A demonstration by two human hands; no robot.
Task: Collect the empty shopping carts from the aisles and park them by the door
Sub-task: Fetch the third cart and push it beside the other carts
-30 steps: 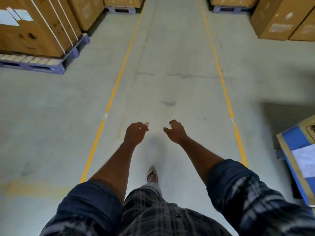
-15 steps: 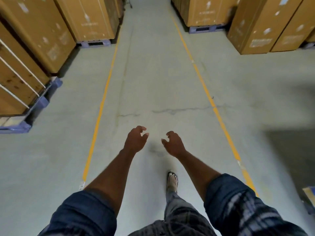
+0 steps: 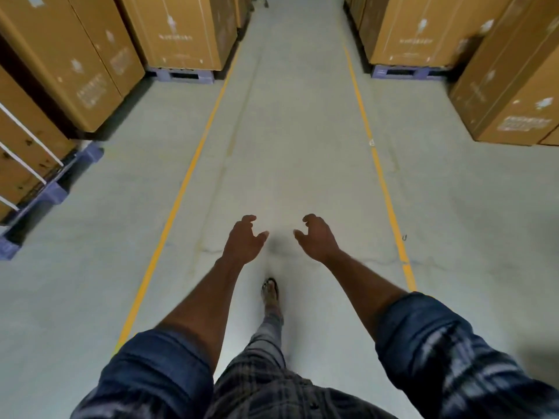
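Note:
No shopping cart shows in the head view. My left hand (image 3: 243, 240) and my right hand (image 3: 317, 238) are stretched out in front of me over the grey concrete floor (image 3: 290, 131), side by side and a small gap apart. The fingers of both hang loosely curled and hold nothing. One sandalled foot (image 3: 270, 290) steps forward below the hands.
An aisle runs ahead between two yellow floor lines (image 3: 184, 186) (image 3: 382, 182). Tall brown cartons on blue pallets stand along the left (image 3: 90, 65) and the right (image 3: 499, 86). Another carton stack (image 3: 184, 31) flanks the aisle further on.
I have walked forward along the aisle: the cartons on both sides have come closer and the floor crack has slid back under my arms. Both hands stay out in front, holding nothing.

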